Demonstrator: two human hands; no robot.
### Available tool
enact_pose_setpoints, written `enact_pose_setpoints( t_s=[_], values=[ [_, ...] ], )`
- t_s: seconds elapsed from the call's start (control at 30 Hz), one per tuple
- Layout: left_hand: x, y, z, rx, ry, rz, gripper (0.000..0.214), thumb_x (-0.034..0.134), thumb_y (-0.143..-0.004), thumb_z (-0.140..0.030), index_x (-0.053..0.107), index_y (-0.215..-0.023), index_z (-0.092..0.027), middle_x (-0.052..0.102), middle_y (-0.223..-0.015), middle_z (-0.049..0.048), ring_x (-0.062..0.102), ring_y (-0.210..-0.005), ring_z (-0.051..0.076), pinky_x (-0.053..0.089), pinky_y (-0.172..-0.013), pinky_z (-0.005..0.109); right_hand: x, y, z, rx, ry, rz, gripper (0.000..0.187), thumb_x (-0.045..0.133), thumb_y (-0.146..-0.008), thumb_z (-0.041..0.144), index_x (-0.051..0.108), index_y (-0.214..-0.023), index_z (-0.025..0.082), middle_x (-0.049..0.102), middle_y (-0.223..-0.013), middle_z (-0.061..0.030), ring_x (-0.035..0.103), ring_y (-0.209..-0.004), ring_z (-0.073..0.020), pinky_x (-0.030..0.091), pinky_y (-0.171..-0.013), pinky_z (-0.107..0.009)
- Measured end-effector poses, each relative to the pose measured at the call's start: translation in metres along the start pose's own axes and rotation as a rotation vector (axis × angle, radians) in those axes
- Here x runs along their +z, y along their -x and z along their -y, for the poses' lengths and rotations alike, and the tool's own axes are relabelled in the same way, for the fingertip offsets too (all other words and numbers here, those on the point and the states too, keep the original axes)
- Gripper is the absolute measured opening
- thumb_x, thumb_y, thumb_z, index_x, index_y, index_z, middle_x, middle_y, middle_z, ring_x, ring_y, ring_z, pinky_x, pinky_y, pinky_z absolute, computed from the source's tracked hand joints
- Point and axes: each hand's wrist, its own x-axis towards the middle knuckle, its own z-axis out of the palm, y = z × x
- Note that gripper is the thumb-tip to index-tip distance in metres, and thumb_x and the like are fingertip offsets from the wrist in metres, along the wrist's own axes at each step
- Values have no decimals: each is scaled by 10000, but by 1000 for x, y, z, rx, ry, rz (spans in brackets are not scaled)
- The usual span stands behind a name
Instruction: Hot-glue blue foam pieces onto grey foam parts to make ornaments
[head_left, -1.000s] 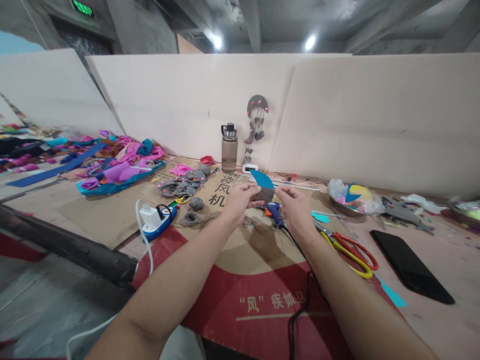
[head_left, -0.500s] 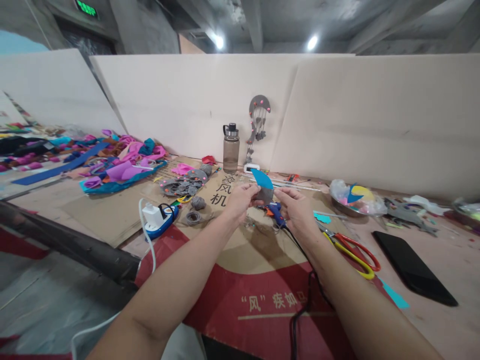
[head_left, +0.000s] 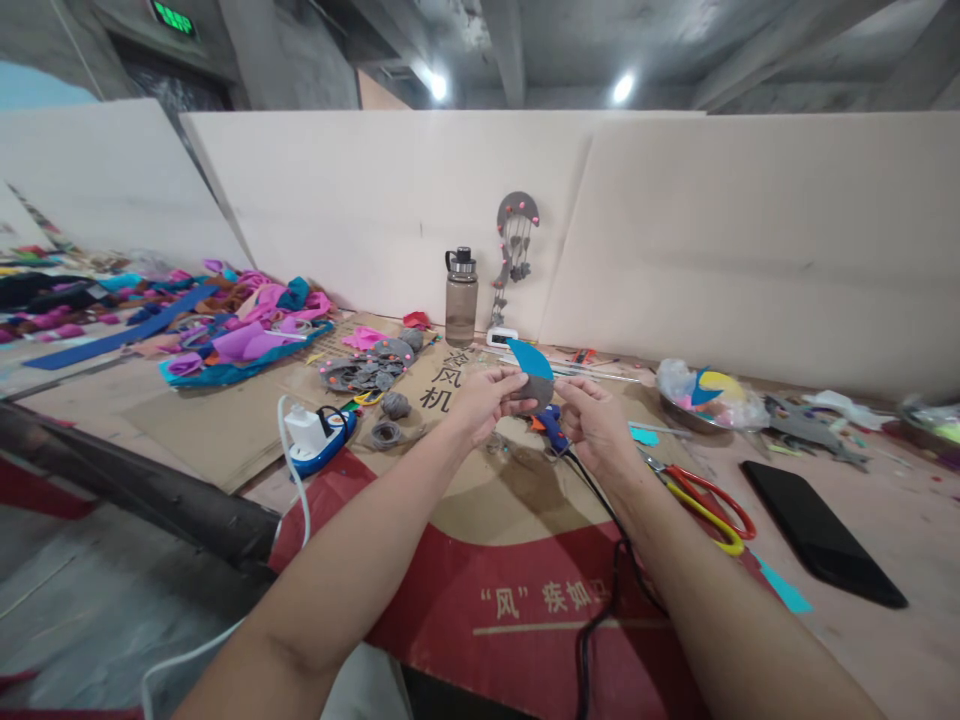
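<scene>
Between my two hands, above the cardboard, is a grey felt piece (head_left: 537,392) with a pointed blue felt piece (head_left: 531,360) against its upper part. My left hand (head_left: 491,397) pinches the grey felt from the left, thumb on the near face. At the right edge, my right hand (head_left: 591,412) has thumb and fingertips closed on the felt. Just below and behind them lies a blue hot glue gun (head_left: 553,430), partly hidden by my right hand. Its black cord (head_left: 587,640) runs down across the cardboard.
Scissors (head_left: 709,510) and a black phone (head_left: 821,530) lie right. A metal bowl (head_left: 694,418) holds plastic-wrapped felt. A water bottle (head_left: 461,300) stands behind. Left are a blue power strip (head_left: 330,445), a grey yarn ball (head_left: 395,404) and piled felt scraps (head_left: 255,340).
The felt has turned slightly between my hands, showing a rounder grey lower edge, and moved a little right. The view has shifted slightly.
</scene>
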Motion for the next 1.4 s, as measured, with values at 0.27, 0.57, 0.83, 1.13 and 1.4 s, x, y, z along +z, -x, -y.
enact_pose_setpoints(
  t_s=[0.27,0.57,0.83,1.13,1.4],
  values=[
    [3,2,1,-75,19,47,166,745,-668,-1,685,-795,-90,703,-794,41,667,-685,99,574,-767,254,-4,-1,0,9,-38,-11,345,811,-545,358,545,-697,199,291,-416,136,159,-363,-21,76,-355,-192],
    [5,1,10,-79,-11,-75,102,761,-726,-118,680,-785,-100,708,-812,62,659,-667,108,573,-638,228,2,3,-2,28,-5,4,363,807,-529,383,553,-710,197,327,-415,130,178,-351,-24,83,-360,-197],
    [8,1,17,-65,-36,-85,148,770,-740,-195,653,-766,-108,694,-776,52,648,-656,111,568,-649,256,1,4,-6,2,6,-14,329,784,-557,375,554,-708,194,337,-420,127,182,-353,-25,94,-357,-193],
    [7,-1,22,28,-57,-95,206,830,-637,-220,682,-719,-103,668,-710,22,579,-575,71,443,-484,168,5,8,-6,-11,30,-4,333,778,-571,406,552,-707,202,324,-420,124,197,-352,-34,103,-352,-202],
    [8,-1,17,-8,35,18,165,818,-654,-158,694,-740,-92,681,-717,27,596,-574,67,476,-520,159,4,9,-4,37,-80,38,367,799,-556,388,539,-731,197,278,-428,141,142,-368,-17,75,-359,-190]
  ],
)
